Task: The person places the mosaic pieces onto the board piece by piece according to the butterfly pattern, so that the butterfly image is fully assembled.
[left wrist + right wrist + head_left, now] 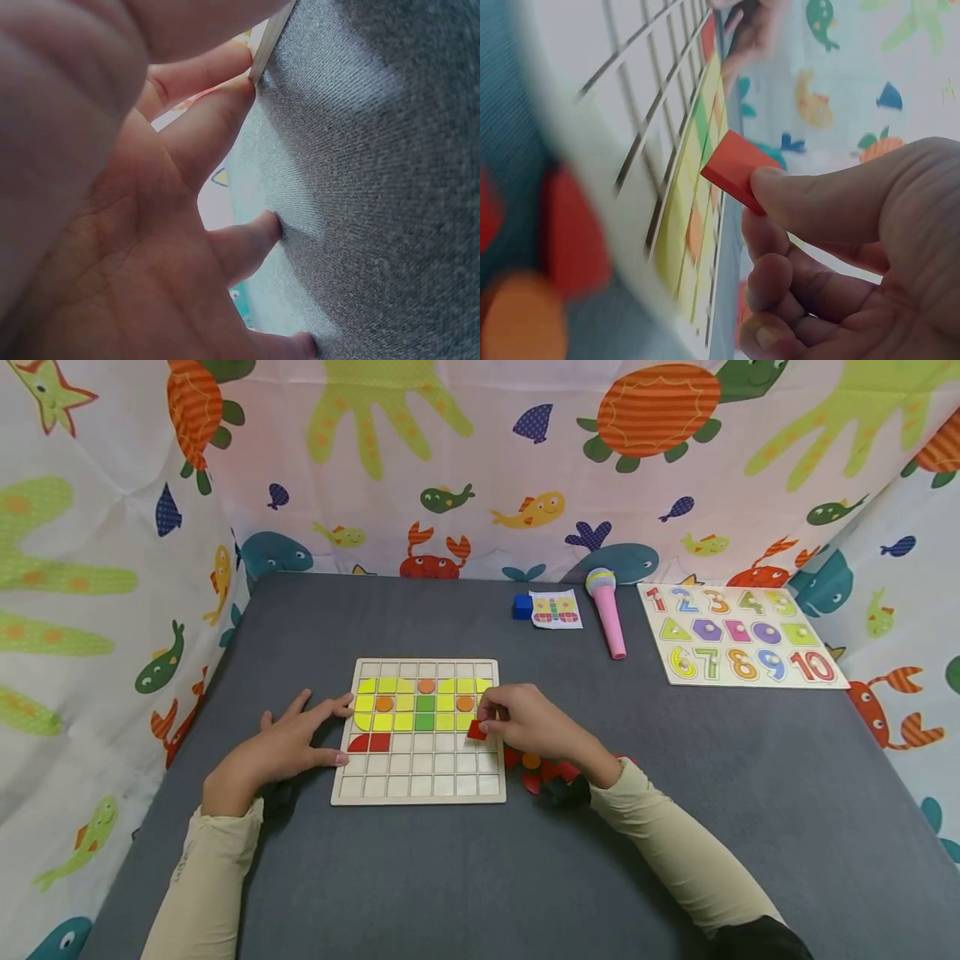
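A pale wooden grid board (420, 787) lies on the grey table, its upper rows filled with yellow, orange and green tiles. Two red tiles (370, 742) sit at the left of the row below, one with a rounded corner. My right hand (532, 722) pinches a red square tile (739, 169) between thumb and forefinger, held over the board's right side. At the board's left edge, my left hand (288, 743) rests with fingers spread. In the left wrist view its fingertips touch the board's rim (268, 45), while other fingers press on the cloth.
Loose red and orange pieces (531, 762) lie beside the board, partly under my right wrist. Farther back are a blue cube (522, 607), a small pattern card (556, 609), a pink toy microphone (609, 614) and a number puzzle board (738, 635). A printed curtain (480, 468) surrounds the table.
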{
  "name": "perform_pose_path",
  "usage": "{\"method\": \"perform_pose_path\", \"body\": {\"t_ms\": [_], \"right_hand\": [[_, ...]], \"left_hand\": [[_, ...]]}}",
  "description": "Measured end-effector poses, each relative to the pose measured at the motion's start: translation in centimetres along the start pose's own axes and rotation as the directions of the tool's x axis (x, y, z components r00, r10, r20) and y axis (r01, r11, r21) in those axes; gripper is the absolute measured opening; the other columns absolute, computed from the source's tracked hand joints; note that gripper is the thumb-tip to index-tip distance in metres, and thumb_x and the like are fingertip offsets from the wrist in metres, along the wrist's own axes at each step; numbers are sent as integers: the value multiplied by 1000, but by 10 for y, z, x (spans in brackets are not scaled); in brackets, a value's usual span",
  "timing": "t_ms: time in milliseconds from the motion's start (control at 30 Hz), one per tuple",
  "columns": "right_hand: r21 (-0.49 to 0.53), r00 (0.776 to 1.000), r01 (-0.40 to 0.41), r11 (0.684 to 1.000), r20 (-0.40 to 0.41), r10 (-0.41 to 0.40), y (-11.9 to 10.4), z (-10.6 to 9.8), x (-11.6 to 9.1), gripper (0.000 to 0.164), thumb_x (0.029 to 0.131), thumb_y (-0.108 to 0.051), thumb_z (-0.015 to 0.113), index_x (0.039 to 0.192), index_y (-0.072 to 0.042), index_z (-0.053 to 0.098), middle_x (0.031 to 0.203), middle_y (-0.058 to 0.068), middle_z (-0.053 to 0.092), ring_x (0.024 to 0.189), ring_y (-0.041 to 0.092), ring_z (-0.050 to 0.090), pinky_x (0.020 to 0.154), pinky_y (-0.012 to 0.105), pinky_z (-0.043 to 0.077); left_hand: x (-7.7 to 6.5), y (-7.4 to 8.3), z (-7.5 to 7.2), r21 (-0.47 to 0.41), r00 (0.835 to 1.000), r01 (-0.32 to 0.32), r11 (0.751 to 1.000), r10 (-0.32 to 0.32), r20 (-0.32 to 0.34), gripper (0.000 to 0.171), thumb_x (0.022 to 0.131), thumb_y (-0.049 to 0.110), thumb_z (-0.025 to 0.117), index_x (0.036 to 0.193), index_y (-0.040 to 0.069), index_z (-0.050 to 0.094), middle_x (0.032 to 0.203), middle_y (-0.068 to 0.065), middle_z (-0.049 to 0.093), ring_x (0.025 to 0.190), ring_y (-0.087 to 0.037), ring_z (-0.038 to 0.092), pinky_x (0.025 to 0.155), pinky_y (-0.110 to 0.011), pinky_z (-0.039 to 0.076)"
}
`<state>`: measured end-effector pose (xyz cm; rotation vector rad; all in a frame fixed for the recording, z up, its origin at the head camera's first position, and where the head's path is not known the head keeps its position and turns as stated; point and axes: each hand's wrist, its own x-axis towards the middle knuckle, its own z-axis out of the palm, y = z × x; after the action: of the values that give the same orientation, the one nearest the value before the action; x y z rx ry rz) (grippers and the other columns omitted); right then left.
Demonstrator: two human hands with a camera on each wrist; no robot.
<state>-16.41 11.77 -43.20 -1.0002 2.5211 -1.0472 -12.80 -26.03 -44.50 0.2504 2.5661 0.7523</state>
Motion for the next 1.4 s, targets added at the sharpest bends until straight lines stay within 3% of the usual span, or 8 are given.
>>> {"method": "perform_pose_path", "body": {"t_ms": [267,600,967,1400], "right_hand": [[-14,995,72,997,66,-71,-24,25,37,6,101,-6,74,95,-7,72,81,-4,64,74,14,55,67,27,46],[-33,987,142,989,84,-139,-40,49,67,11,98,-1,73,91,-9,72,85,-1,68,74,16,57,70,26,47],[-92,982,124,988,152,-109,-45,62,77,11,100,0,72,91,-7,74,78,-2,66,71,15,57,69,26,46],[-201,980,156,967,152,-126,-48,68,84,18,99,3,67,86,-9,69,76,0,61,73,16,54,73,27,43]], "left_hand": [[0,0,0,-5,1000,-3,1000,3,4,84,92,37,87,161,16,44,174,-24,23,158,-57,-7,108,-88,-10],[0,3,-1,5,1000,-9,1000,9,7,84,93,39,85,162,17,43,174,-23,23,158,-56,-6,108,-88,-9],[3,-2,1,12,1000,-23,1000,23,2,91,90,48,85,164,19,40,173,-23,27,159,-55,-5,108,-89,-8],[0,1,-2,22,1000,2,1000,-2,14,89,94,39,85,166,17,37,173,-24,25,159,-56,-6,108,-88,-8]]}}
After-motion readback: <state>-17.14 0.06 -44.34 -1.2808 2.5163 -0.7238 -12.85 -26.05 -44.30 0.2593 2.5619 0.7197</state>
